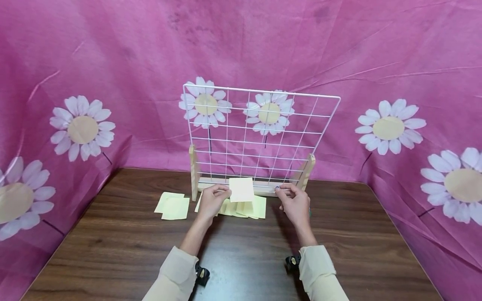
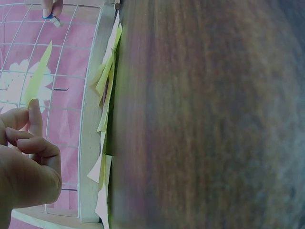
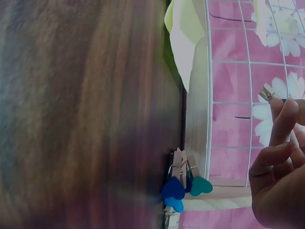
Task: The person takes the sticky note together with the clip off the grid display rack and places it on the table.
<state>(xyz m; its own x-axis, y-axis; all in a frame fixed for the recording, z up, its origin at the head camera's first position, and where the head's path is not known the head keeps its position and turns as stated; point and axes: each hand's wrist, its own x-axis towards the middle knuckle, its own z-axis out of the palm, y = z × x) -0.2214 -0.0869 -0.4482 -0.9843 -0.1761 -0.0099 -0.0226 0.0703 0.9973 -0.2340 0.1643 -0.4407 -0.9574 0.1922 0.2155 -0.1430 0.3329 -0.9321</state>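
Observation:
Between the thumb and fingers of my left hand point(image 1: 214, 202) is a pale yellow paper note point(image 1: 242, 190), held up in front of the wire grid's lower part. In the left wrist view the same note point(image 2: 38, 78) shows nearly edge-on. A small wooden clothespin point(image 3: 267, 92) with a bit of blue at its end is pinched by my right hand point(image 1: 295, 205), to the right of the note and apart from it. The white wire grid point(image 1: 263, 91) stands upright behind both hands on a wooden base point(image 3: 196, 124).
More yellow notes point(image 1: 260, 207) lie at the foot of the stand, with another pair point(image 1: 175, 209) farther left on the brown table point(image 1: 244, 259). Several clothespins point(image 3: 178, 164) with blue and teal hearts point(image 3: 200, 186) lie by the stand's right end. Pink flowered cloth point(image 1: 150, 50) hangs behind.

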